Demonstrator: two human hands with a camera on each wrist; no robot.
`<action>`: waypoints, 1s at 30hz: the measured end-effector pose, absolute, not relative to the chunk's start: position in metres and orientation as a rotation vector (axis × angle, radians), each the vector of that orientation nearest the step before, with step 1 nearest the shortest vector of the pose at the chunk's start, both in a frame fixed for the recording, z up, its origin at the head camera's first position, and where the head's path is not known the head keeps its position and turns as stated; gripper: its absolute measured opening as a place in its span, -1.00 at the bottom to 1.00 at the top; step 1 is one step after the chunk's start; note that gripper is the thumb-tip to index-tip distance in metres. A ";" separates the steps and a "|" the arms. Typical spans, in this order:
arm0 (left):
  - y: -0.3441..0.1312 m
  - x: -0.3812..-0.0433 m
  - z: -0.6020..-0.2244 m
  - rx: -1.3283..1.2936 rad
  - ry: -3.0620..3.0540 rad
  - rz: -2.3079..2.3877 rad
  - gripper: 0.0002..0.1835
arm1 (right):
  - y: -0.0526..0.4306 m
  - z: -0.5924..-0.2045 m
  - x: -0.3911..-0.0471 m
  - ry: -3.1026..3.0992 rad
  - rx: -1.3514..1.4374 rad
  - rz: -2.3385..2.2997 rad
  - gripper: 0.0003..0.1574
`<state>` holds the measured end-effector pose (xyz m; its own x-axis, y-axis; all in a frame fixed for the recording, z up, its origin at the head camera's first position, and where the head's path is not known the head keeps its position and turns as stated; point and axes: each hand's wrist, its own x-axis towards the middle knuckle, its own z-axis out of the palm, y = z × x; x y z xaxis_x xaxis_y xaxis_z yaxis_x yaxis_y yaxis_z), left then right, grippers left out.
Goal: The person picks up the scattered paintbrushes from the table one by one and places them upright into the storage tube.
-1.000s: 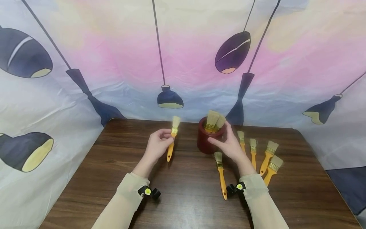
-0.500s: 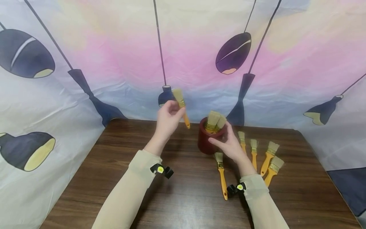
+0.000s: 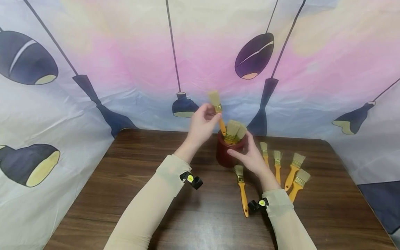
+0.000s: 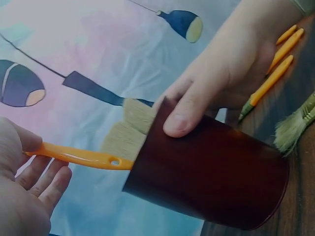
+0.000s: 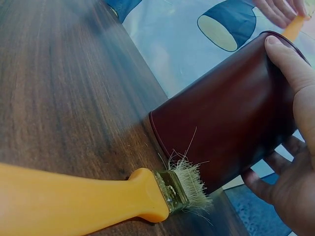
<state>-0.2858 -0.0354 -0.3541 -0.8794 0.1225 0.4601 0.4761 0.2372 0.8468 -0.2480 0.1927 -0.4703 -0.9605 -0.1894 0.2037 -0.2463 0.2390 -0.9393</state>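
Note:
My left hand (image 3: 202,125) pinches a paintbrush (image 3: 215,100) by its orange handle, bristles up. In the left wrist view the handle's holed end (image 4: 115,161) is at the rim of a dark red cup (image 4: 211,172). Two paintbrushes (image 3: 232,130) stand in the cup, bristles up. My right hand (image 3: 251,158) grips the cup (image 3: 223,156) from the right near its rim, thumb on the near side and fingers around the far side. In the right wrist view, the cup (image 5: 226,108) stands on the table, with fingers (image 5: 280,167) curled round it.
One paintbrush (image 3: 242,194) lies on the wooden table (image 3: 125,187) in front of the cup. Several more paintbrushes (image 3: 292,173) lie to the right of my right hand. A fabric backdrop (image 3: 140,52) printed with lamps hangs behind the table.
My left hand has lifted the paintbrush and carried it right, to the cup's mouth. My right hand has kept its hold on the cup, and the brushes on the table have not moved.

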 end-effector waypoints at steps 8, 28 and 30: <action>-0.029 -0.289 -0.369 -0.579 -2.383 -1.471 -0.74 | 0.192 -0.470 -0.247 -2.434 0.420 1.865 0.34; -0.025 -0.284 -0.400 -0.580 -2.533 -1.203 -0.50 | 0.192 -0.469 -0.246 -2.442 0.445 1.867 0.34; -0.027 -0.284 -0.400 -0.582 -2.522 -1.237 -0.47 | 0.193 -0.469 -0.246 -2.440 0.449 1.870 0.34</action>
